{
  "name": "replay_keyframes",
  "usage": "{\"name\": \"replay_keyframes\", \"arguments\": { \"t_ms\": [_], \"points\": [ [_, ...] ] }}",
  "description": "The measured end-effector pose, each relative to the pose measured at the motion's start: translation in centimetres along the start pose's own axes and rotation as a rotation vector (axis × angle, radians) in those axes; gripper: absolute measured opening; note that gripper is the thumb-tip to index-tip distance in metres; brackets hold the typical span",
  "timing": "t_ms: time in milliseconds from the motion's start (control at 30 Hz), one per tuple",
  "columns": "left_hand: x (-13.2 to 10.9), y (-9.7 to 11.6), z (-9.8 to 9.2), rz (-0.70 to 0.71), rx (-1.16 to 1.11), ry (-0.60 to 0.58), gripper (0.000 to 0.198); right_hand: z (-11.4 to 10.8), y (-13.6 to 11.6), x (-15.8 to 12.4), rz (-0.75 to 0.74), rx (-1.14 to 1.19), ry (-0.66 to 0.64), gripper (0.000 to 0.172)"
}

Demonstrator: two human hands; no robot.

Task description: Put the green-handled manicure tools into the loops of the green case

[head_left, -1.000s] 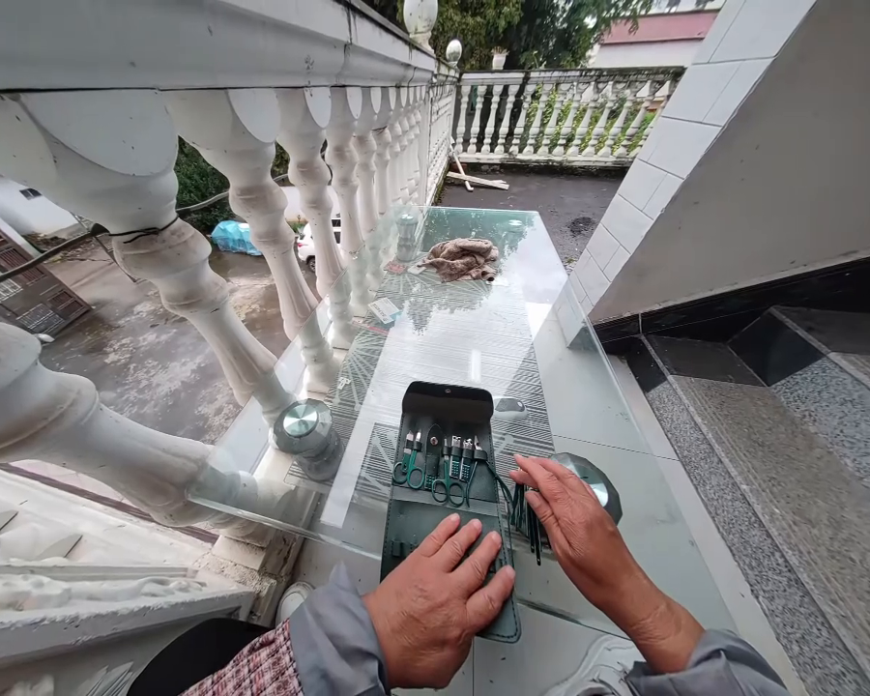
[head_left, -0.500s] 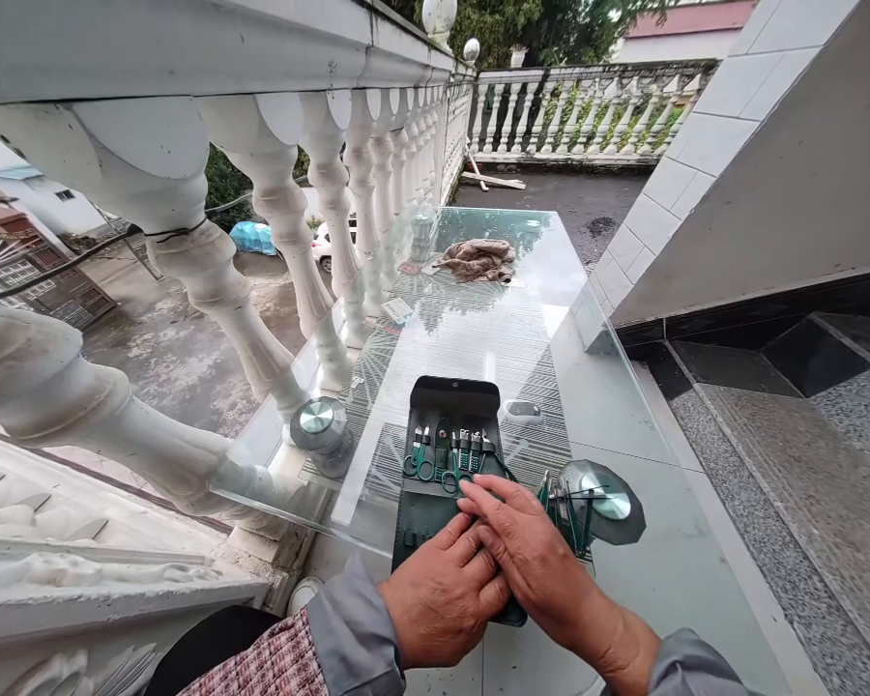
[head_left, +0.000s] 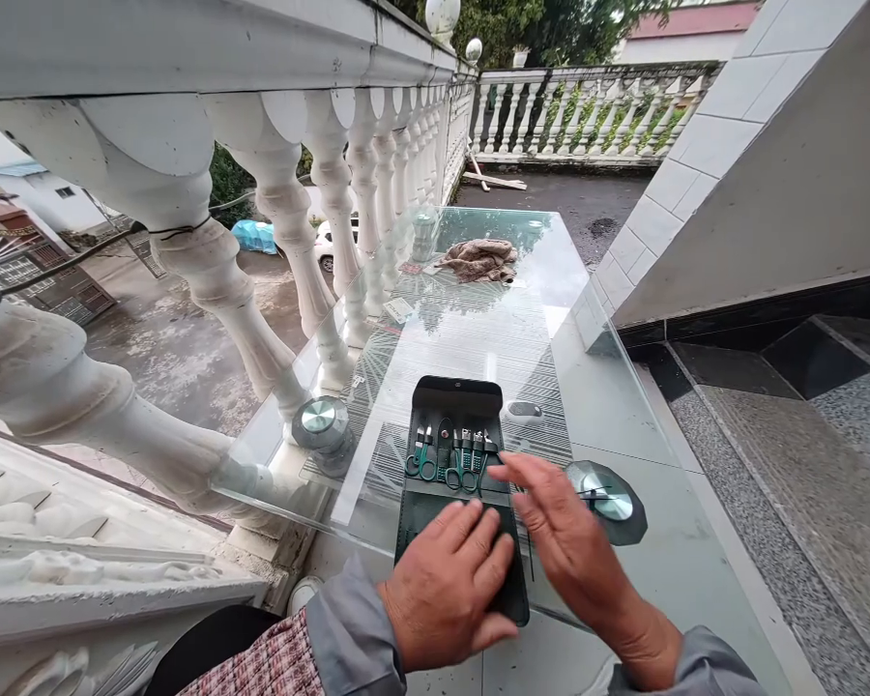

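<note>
A dark green manicure case [head_left: 456, 391] lies unfolded on the glass table, its top flap away from me. Small scissors [head_left: 454, 477], nail clippers [head_left: 467, 449] and other green-handled tools sit in its loops. My left hand [head_left: 446, 585] rests palm down over the lower panel, fingers stretched out, hiding much of it. At the case's right edge, my right hand [head_left: 569, 541] hovers with fingers extended and nothing visible in it. Thin dark tools [head_left: 600, 491] on the glass are mostly hidden behind my right hand.
The glass table [head_left: 623, 416] stands beside a white balustrade [head_left: 210, 271]. A crumpled brown cloth [head_left: 478, 259] lies toward its far end. A small oval grey object [head_left: 526, 410] is right of the case. Steps [head_left: 775, 464] are at the right.
My right hand has moved off my left hand, to the right. The fingers of my left hand have straightened out over the lower panel. The case stays where it was.
</note>
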State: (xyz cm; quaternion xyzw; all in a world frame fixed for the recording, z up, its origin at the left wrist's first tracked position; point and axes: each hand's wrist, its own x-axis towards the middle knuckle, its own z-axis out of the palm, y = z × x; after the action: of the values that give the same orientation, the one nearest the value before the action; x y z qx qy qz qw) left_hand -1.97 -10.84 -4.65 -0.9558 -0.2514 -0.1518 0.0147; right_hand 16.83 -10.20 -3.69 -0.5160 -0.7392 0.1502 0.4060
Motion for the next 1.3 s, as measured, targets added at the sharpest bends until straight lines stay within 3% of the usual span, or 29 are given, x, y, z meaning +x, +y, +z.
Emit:
{"name": "replay_keyframes", "arguments": {
  "t_ms": [100,167,433,567,733,833,967,1067,1300],
  "points": [
    [0.0,-0.5,0.1,-0.188,0.071,0.034,0.063,-1.7,0.7,-0.1,0.192,0.011,0.135,0.035],
    [0.1,-0.7,0.4,-0.242,0.092,0.015,0.062,-2.3,1.1,-0.4,0.266,-0.004,0.162,0.035],
    [0.3,-1.1,0.8,-0.204,0.124,-0.023,0.056,-3.7,1.8,-1.0,0.335,-0.017,0.187,0.037],
    [0.5,-1.2,0.7,-0.108,0.133,-0.017,0.053,-4.5,2.1,-1.2,0.38,-0.04,0.216,0.037],
    [0.5,-1.1,1.2,-0.123,0.144,0.002,0.051,-4.1,2.4,-1.6,0.298,-0.09,0.173,0.035],
    [0.5,-1.0,1.3,-0.119,0.171,0.021,0.05,-3.3,2.6,-1.8,0.168,-0.151,0.102,0.032],
    [0.6,-1.0,1.0,-0.009,0.173,0.02,0.047,-1.9,2.9,-2.2,-0.011,-0.328,0.049,0.034],
    [0.7,-1.1,0.8,0.078,0.145,-0.023,0.047,-1.1,3.0,-2.4,-0.046,-0.438,0.009,0.034],
    [1.0,-1.1,0.7,0.034,0.126,-0.109,0.057,-0.2,3.0,-2.3,-0.051,-0.439,-0.041,0.035]
  ]
}}
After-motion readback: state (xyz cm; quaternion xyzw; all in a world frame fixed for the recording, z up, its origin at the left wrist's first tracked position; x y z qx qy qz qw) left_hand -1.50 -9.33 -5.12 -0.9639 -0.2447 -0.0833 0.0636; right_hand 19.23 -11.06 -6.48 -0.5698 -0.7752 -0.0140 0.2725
